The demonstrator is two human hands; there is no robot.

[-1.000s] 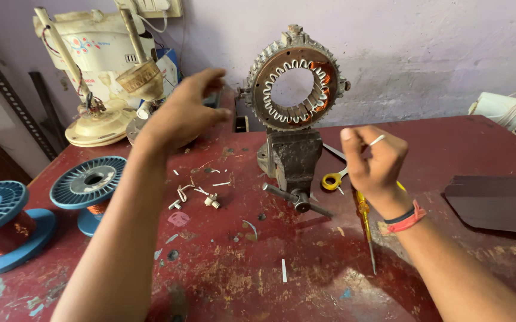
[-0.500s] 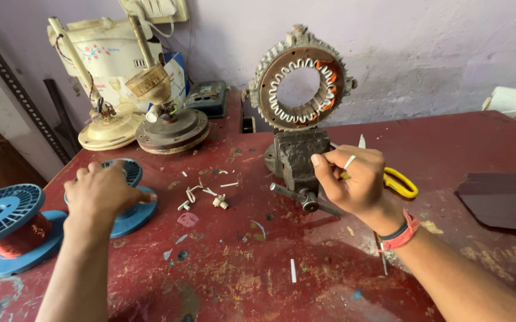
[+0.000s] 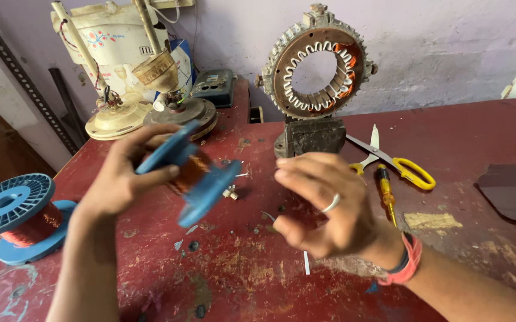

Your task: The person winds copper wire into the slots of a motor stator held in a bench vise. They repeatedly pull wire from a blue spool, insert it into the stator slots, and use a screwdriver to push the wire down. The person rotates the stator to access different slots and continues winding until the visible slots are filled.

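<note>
My left hand (image 3: 122,179) grips a blue plastic spool of copper wire (image 3: 190,173), lifted above the red workbench (image 3: 222,268) and tilted. My right hand (image 3: 323,206), with a ring and a pink wristband, hovers just right of the spool, fingers spread and curled, holding nothing I can see. Behind both hands a round motor stator (image 3: 316,64) with white slot insulation and some copper winding stands clamped upright in a small vise (image 3: 310,136).
A second blue spool of copper wire (image 3: 20,216) lies at the left edge. Yellow-handled scissors (image 3: 396,162) and a yellow screwdriver (image 3: 386,194) lie right of the vise. Fan motor parts (image 3: 127,71) stand at the back left. A dark sheet (image 3: 514,191) rests far right.
My left hand picked up the blue spool from the left of the bench and brought it toward the middle. My right hand came down from the stator and opened beside the spool.
</note>
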